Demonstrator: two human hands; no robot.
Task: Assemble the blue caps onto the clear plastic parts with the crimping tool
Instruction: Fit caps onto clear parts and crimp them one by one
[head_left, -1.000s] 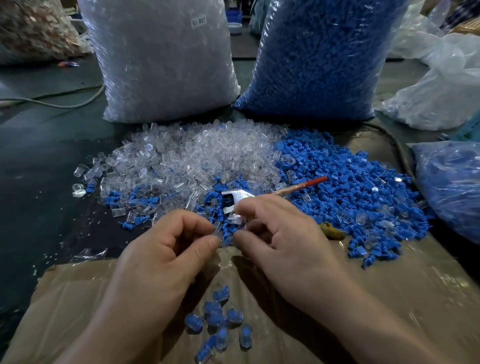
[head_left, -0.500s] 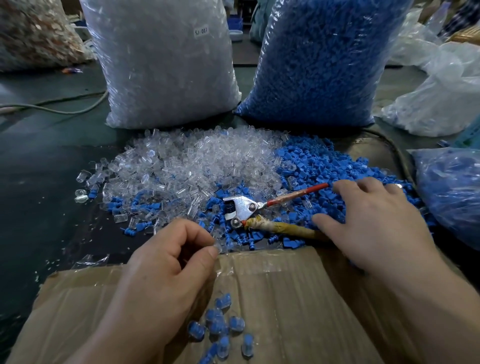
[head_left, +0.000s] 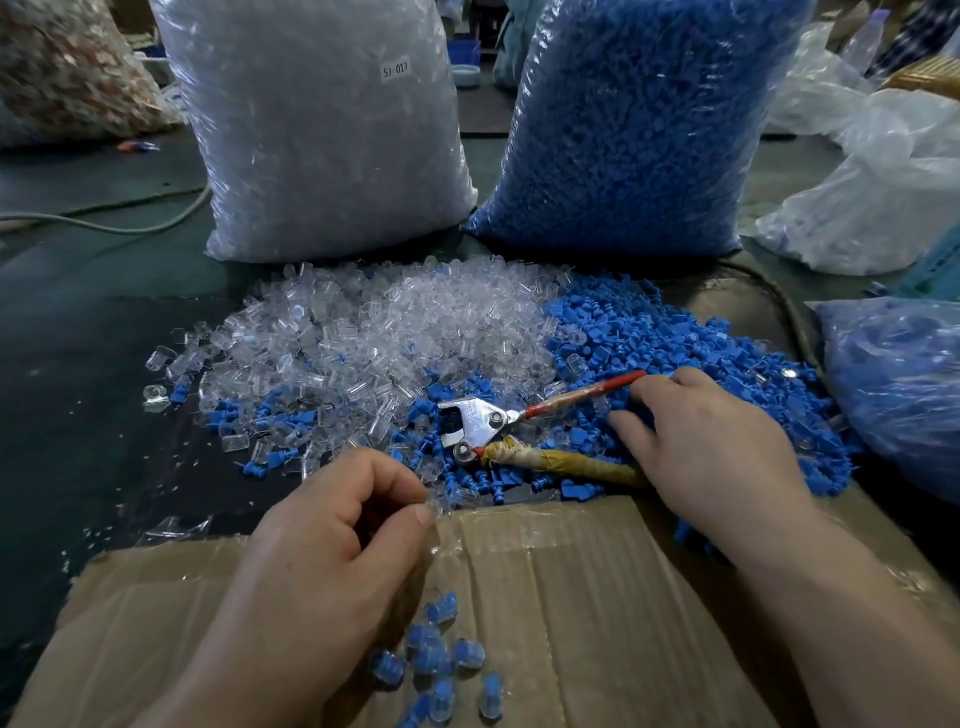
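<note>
Now | left hand (head_left: 332, 525) pinches a clear plastic part (head_left: 434, 503) | right hand (head_left: 711, 441) spread over the crimping tool (head_left: 524, 423) amid blue caps (head_left: 675, 338) | advice: grip both handles firmly before lifting.

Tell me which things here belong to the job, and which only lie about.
Job: crimping tool, loose clear parts, loose blue caps, finished pieces, left hand, right hand.
Lying about: cable, cardboard, crumpled plastic bags.
</note>
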